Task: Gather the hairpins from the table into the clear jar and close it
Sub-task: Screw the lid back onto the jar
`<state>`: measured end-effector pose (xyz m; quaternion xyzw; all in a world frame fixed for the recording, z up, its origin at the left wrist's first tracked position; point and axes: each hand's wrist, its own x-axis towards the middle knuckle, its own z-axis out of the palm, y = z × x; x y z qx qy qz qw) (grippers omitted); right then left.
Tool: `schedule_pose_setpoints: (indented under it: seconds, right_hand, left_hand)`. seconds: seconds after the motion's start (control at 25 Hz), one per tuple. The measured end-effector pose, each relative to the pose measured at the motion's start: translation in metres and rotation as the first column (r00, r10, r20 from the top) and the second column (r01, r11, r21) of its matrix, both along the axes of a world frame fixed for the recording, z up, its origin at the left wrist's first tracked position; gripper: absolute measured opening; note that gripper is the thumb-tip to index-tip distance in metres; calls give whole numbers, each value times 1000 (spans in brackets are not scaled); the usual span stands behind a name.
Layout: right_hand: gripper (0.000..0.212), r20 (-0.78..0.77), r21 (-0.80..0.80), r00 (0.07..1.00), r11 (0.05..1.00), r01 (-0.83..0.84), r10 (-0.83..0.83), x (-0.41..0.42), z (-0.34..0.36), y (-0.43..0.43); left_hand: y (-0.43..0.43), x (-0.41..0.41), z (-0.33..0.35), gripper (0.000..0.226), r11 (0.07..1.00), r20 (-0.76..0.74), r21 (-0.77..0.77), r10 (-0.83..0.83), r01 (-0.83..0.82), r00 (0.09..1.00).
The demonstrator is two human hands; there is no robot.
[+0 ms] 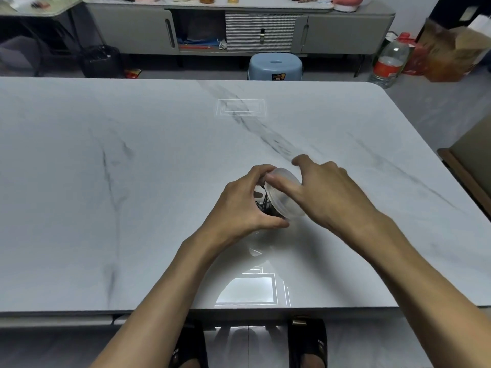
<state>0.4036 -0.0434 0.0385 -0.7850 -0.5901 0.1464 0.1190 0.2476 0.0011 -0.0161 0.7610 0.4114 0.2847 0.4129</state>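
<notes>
A small clear jar (261, 201) sits near the middle of the marble table, with dark hairpins (265, 205) showing through its wall. My left hand (244, 208) wraps around the jar from the left. My right hand (329, 192) holds a clear round lid (285, 193), tilted against the jar's mouth on its right side. My fingers hide most of the jar. I see no loose hairpins on the tabletop.
The white marble table (132, 181) spreads wide on all sides of the jar. Beyond its far edge stand a blue stool (275, 65), a grey cabinet (239, 30) and a large water bottle (389, 63). A brown bag (451, 51) lies at the far right.
</notes>
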Motion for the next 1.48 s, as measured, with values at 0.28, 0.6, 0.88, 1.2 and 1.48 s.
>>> schedule_pose_setpoints:
  seconds: [0.28,0.6,0.88,1.2,1.48]
  right_hand:
    - [84,-232,-33,942,966,-257,243,7,3,1]
    - [91,-338,18,911,969,-244,236,7,1,2]
    - [86,-222,64,961,986,-156,166,1,-11,6]
    - [93,-278,68,944,984,-167,180,2,-9,5]
    - [88,-318,72,942,994,-87,105,6,-3,-2]
  left_hand:
    - [4,-3,2,77,999,27,-11,42,-41,999]
    - [4,-1,4,78,999,38,2,41,-42,998]
    - [3,-3,2,80,999,20,-9,46,-46,999]
    - [4,-2,0,79,998,18,-20,68,-67,998]
    - [-6,9,5,78,997,72,-4,82,-82,994]
